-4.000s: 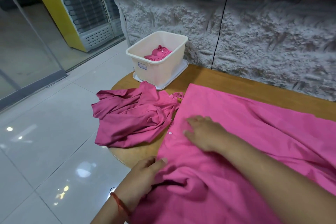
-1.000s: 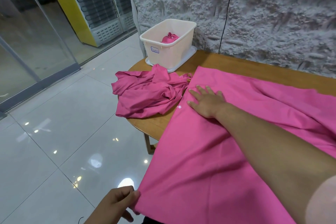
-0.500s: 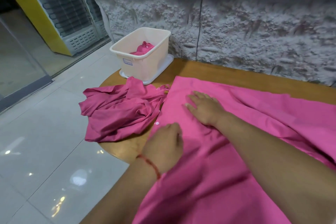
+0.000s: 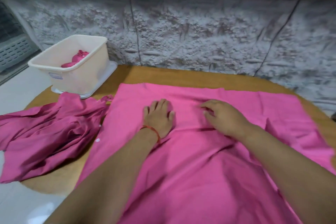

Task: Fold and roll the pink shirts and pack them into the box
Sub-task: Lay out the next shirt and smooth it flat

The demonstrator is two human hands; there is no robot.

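Pink shirt (image 4: 200,160) spread on the table (image 4: 163,76), head view: light, limp, creases and slides easily.
Best taken at the hem or side edges, not mid-panel. My left hand (image 4: 159,116) lies flat, fingers straight, pressing the cloth. My right hand (image 4: 223,118) is near it, fingers bent onto a crease; can't tell if it's pinching.

Light pink shirt (image 4: 200,160) lies spread flat across the bench (image 4: 163,74). Darker pink shirt (image 4: 45,132) lies crumpled beside its left edge. Cream box (image 4: 81,76), rear left, holds one rolled shirt (image 4: 75,59).
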